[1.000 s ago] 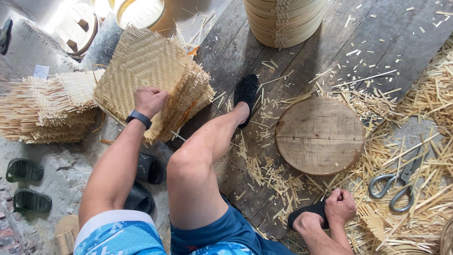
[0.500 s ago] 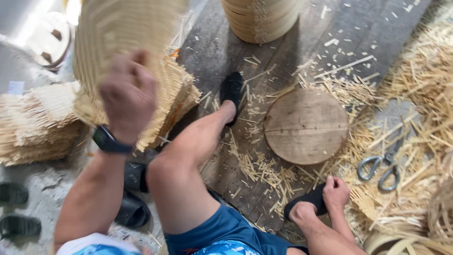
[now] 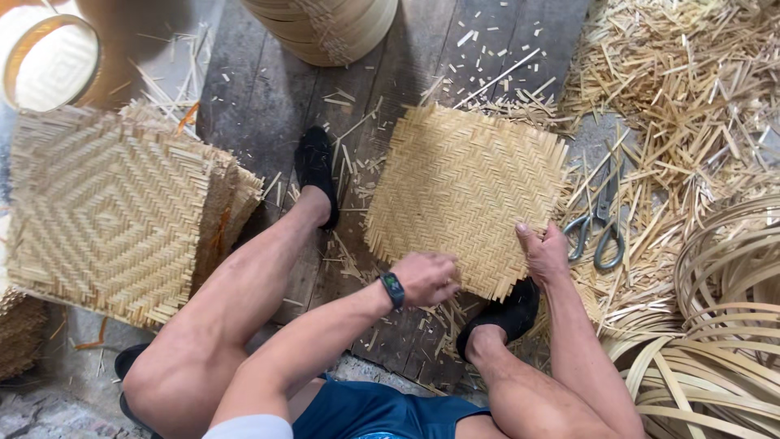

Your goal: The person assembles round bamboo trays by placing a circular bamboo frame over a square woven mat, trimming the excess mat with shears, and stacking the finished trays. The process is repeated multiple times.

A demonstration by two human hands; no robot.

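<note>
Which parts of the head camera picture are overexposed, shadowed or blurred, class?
Head view: glare washes out the round sieve at top left; soft daylight keeps the woven mat, scissors and both hands, left hand and right hand, sharp; shadow lies under the legs on the wooden floor; no motion blur shows; edges bend slightly outward.

Left hand (image 3: 429,278): forearm reaches forward across the body, wrist straight, palm down, fingers curled under. Right hand (image 3: 543,254): just to its right, close by, palm down, thumb raised, fingers pressed flat.
</note>
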